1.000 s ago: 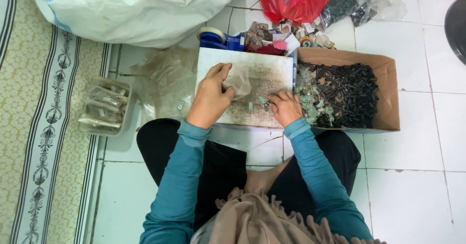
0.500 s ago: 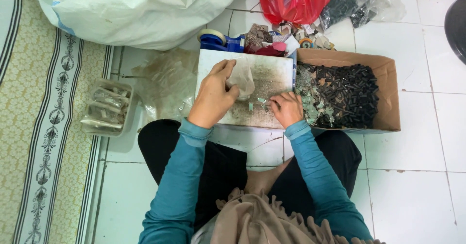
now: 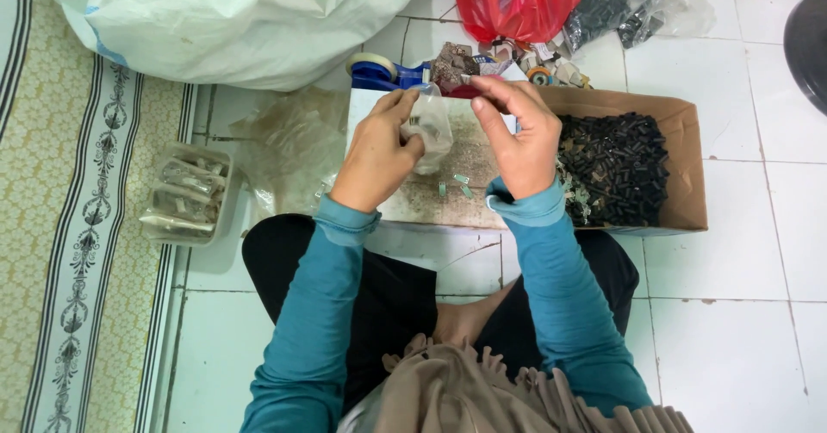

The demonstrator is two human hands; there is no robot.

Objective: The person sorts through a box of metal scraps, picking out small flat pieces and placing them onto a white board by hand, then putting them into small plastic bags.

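Small clear bag (image 3: 431,123) between both hands

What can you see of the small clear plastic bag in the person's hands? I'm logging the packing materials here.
The small clear plastic bag is thin, see-through film, crinkled and glossy. It is lifted above the flat white board, mouth upward, held between both hands: the left hand pinches its left side and the right hand grips the top edge on the right. A few small pieces seem to sit inside, too small to make out. It hangs just left of the cardboard box, touching nothing but the hands.
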